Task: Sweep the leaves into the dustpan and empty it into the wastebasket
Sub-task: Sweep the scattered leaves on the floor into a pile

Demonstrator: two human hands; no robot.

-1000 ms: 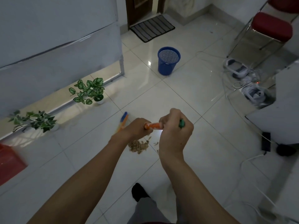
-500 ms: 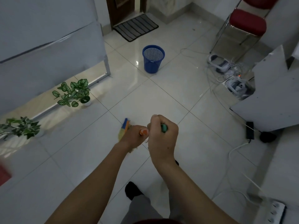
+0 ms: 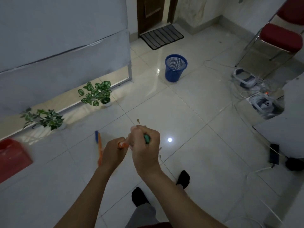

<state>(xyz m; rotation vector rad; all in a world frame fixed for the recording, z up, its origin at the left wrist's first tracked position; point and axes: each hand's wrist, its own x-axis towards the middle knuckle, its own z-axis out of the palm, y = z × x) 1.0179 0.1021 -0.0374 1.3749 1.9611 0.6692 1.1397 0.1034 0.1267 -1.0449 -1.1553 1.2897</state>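
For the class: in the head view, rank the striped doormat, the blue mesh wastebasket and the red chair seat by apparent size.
1. Striped dark doormat and red padded chair seat: look alike in area, so not ranked between them.
2. Blue mesh plastic wastebasket: smallest.
All three lie far from the camera, so true sizes stay unsure.

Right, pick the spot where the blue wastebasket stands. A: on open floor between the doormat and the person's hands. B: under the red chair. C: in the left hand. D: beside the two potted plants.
A: the blue wastebasket stands alone on bare tile, doormat beyond it, both hands nearer the camera.
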